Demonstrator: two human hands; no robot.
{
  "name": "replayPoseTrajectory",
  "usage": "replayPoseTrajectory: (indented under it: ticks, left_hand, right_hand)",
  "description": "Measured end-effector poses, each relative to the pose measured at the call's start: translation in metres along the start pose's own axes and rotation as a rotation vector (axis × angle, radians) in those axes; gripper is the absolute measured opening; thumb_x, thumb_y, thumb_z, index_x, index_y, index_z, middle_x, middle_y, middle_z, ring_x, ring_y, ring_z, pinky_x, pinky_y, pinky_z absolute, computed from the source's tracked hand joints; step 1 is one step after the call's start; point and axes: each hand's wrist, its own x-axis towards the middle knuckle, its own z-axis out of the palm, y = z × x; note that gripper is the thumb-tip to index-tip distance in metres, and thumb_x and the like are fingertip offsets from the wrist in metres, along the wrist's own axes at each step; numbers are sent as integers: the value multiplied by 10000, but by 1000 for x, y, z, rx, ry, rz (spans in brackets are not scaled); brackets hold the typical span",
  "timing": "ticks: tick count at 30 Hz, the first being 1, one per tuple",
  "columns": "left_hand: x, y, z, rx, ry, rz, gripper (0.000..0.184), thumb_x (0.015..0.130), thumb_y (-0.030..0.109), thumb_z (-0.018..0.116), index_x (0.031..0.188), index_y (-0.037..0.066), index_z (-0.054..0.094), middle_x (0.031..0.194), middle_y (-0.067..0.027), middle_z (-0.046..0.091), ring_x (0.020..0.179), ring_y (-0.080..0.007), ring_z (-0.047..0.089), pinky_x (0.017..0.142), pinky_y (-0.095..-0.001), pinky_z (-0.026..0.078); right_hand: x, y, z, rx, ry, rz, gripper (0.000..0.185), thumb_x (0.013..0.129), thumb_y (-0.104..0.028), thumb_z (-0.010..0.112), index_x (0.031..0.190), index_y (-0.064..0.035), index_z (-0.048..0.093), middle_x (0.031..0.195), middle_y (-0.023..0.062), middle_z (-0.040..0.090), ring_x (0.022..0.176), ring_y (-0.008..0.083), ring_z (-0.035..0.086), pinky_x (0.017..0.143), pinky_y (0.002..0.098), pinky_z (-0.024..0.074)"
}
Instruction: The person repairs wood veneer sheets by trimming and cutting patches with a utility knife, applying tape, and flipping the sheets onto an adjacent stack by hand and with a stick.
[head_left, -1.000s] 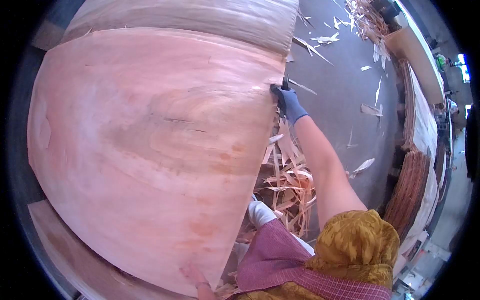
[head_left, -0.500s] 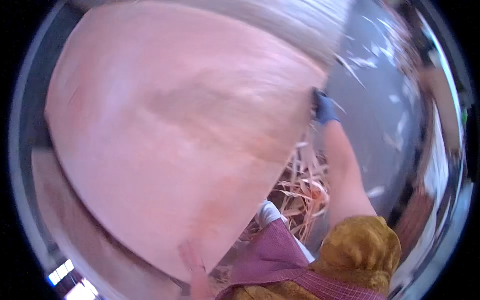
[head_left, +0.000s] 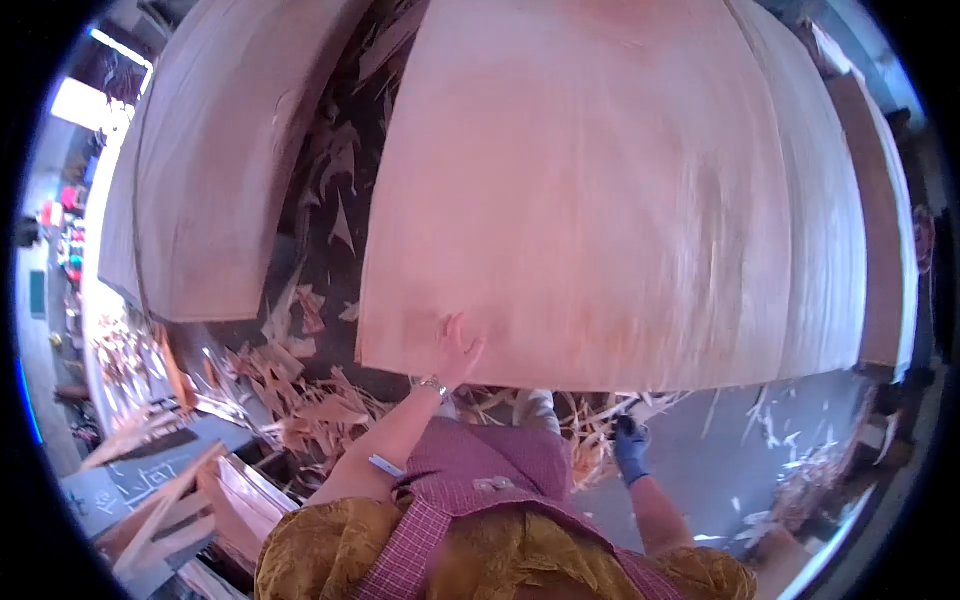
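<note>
A large pale wood veneer sheet (head_left: 570,210) lies in front of me, its near edge facing my body. My bare left hand (head_left: 460,348), with a band on the wrist, rests on the sheet near its left front corner, fingers spread. On the right, my right hand (head_left: 630,445) wears a blue glove with a dark palm. It is just below the sheet's near edge, apart from it, over the grey floor. Its fingers are small and dark, so their position is unclear.
More veneer (head_left: 215,190) lies to the left, across a dark gap with torn scraps. Veneer shavings (head_left: 320,415) litter the floor around my feet. A dark board with chalk writing (head_left: 140,480) and wooden slats (head_left: 165,520) are at the lower left. A brown panel edge (head_left: 875,230) stands far right.
My view has turned, and the sheet, blurred and slanted before, now lies straight ahead. My right hand has left the sheet's edge and lowered; my left hand is still on the sheet.
</note>
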Motion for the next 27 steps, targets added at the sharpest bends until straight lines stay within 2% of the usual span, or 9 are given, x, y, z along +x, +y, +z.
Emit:
replayPoseTrajectory:
  ticks: [3,6,10,14,17,20,23,24,27]
  left_hand:
    - [-24,-17,-88,278,-105,97,679,806,330,662,1369,58,397,1404,-214,405,1312,-398,359,1063,-500,325]
    - [-47,-48,-147,379,-85,-160,659,784,263,668,1354,56,409,1373,-203,434,1297,-392,378,1044,-510,339]
    - [-45,-96,-195,230,-50,-350,650,782,258,659,1358,83,413,1348,-195,459,1271,-363,424,1009,-510,377]
    - [-10,-148,-184,38,-54,-314,629,778,264,657,1336,79,433,1305,-201,495,1200,-380,499,952,-511,443]
    - [25,-165,-172,-52,-104,-333,607,780,277,663,1306,64,451,1246,-207,536,1115,-403,560,919,-506,477]
    - [49,-152,-178,-9,-149,-434,567,781,297,674,1260,65,480,1184,-202,570,1060,-400,598,902,-493,493]
    - [67,-162,-178,61,-195,-497,487,791,310,673,1180,61,522,1143,-193,589,1042,-378,609,887,-484,500]
    - [77,-164,-178,75,-211,-509,457,796,314,671,1149,57,537,1134,-190,593,1040,-370,609,881,-483,501]
    - [118,-159,-179,104,-64,-319,397,816,316,656,1084,41,557,1109,-193,600,1016,-357,612,857,-472,508]
  right_hand:
    - [-75,-140,80,12,-284,45,207,964,-157,557,1085,1,616,911,64,669,777,149,638,710,299,535]
    - [-128,-247,135,141,-435,238,232,982,-197,540,1089,-1,604,910,67,663,768,119,632,683,268,526]
    - [-143,-285,196,94,-473,199,217,968,-189,552,1062,-4,614,866,51,649,741,123,619,676,283,522]
    - [-113,-324,242,-334,-351,-293,240,926,-173,622,1092,0,634,955,87,694,820,137,665,735,274,519]
    - [-74,-335,272,-303,-293,-276,288,905,-197,655,1126,-12,630,944,98,698,871,148,664,777,298,518]
    - [-47,-373,298,-51,-332,-48,293,920,-184,630,1162,-21,611,937,91,689,857,137,653,718,291,521]
    - [-14,-371,329,-72,-251,-337,287,943,-194,593,1185,-41,596,910,56,658,739,99,622,596,256,494]
    - [-4,-369,338,-58,-289,-291,286,951,-200,581,1190,-45,592,907,53,651,717,94,612,568,248,483]
    - [24,-406,353,-30,-446,-106,293,982,-231,518,1212,-54,558,899,65,645,664,105,603,507,241,474]
